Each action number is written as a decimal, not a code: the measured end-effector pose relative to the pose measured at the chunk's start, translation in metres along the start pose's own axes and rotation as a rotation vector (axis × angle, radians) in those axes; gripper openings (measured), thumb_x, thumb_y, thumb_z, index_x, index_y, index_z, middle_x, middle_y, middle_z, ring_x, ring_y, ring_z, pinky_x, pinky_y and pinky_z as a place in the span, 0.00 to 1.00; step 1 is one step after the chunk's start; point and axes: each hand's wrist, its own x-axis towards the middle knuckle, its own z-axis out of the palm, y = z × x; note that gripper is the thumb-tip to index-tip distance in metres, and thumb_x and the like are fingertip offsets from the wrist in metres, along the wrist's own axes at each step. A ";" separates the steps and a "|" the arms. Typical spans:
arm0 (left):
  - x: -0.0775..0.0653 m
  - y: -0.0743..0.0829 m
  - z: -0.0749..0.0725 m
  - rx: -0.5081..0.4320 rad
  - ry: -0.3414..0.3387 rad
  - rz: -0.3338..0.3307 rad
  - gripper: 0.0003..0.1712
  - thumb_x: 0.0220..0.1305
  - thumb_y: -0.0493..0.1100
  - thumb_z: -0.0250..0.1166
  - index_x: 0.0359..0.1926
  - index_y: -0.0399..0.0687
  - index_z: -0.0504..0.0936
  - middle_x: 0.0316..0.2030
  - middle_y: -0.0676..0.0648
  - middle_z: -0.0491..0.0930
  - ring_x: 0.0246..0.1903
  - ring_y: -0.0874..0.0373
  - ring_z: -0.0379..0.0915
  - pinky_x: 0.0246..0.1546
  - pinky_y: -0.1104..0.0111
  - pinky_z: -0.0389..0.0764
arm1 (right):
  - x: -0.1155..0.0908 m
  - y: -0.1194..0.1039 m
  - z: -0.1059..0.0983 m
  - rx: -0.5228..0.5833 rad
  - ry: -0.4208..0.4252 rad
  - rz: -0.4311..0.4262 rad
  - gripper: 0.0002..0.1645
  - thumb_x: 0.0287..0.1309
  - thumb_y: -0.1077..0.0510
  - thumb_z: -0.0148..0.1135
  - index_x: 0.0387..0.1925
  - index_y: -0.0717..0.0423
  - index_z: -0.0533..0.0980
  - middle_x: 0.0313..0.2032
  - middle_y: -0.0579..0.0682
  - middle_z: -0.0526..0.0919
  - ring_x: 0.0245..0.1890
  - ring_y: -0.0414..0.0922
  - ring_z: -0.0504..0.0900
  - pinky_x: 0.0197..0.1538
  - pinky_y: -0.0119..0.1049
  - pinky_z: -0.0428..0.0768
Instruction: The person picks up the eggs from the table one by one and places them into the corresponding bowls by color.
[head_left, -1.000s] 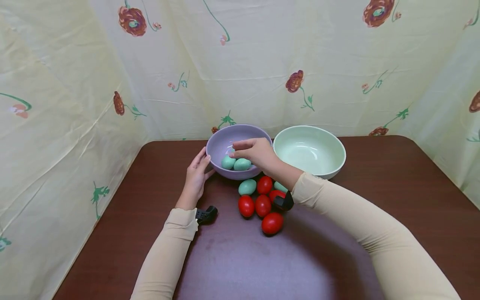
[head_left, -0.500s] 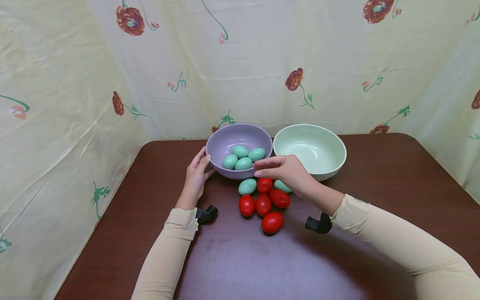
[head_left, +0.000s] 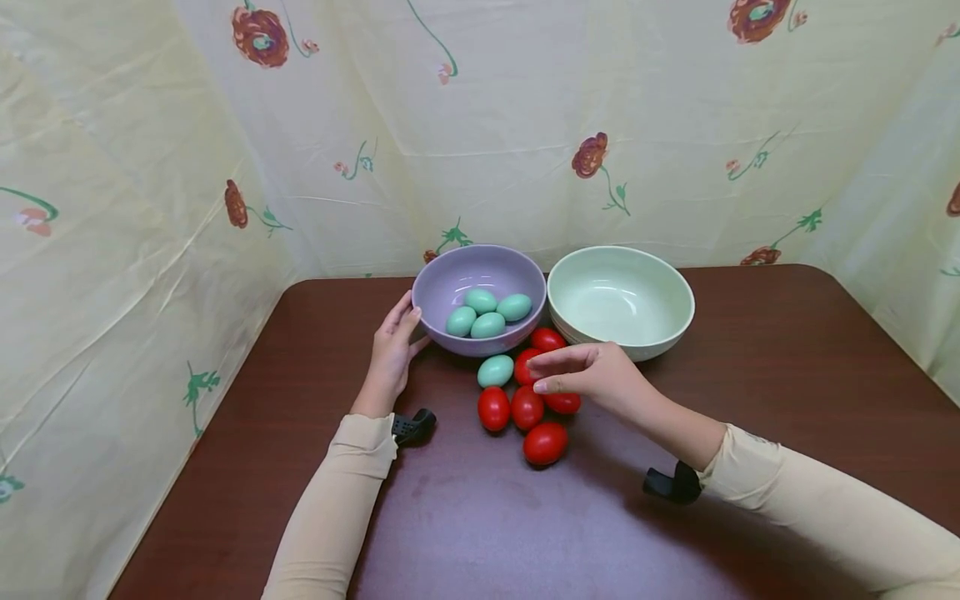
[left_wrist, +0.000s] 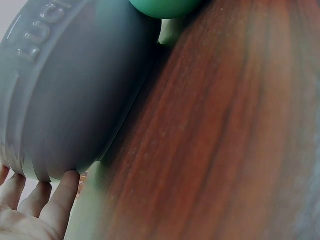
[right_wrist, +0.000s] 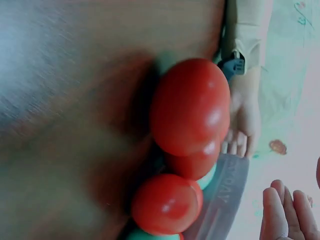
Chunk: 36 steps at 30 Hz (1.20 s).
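Note:
My left hand (head_left: 392,354) lies against the left side of the purple bowl (head_left: 442,283), its fingers on the outer wall. In the left wrist view, fingers (left_wrist: 60,200) touch that wall. Several pale green eggs (head_left: 488,325) lie in this bowl. My right hand (head_left: 600,377) hovers over several red eggs (head_left: 527,407) with fingers extended and thumb apart, holding nothing visible. Left of the red ones lies another green egg (head_left: 496,371); the right hand overlaps part of the group. In the right wrist view, a red egg (right_wrist: 190,107) stands large near the camera.
A mint green bowl (head_left: 585,287) stands right beside the purple one, with no eggs visible inside. Both are near the back edge of the dark wooden table (head_left: 787,350). A flowered cloth (head_left: 510,125) hangs behind.
My right hand has drawn back from over the purple bowl, down and right to the loose eggs. More eggs in the bowl have come into view. My left hand stays put.

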 end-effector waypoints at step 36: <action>-0.001 0.001 0.001 0.011 0.006 -0.022 0.32 0.74 0.50 0.56 0.76 0.57 0.61 0.77 0.53 0.57 0.73 0.57 0.59 0.68 0.51 0.70 | -0.021 0.041 0.011 -0.003 -0.130 0.004 0.22 0.51 0.57 0.76 0.48 0.61 0.85 0.43 0.55 0.90 0.43 0.42 0.85 0.40 0.29 0.84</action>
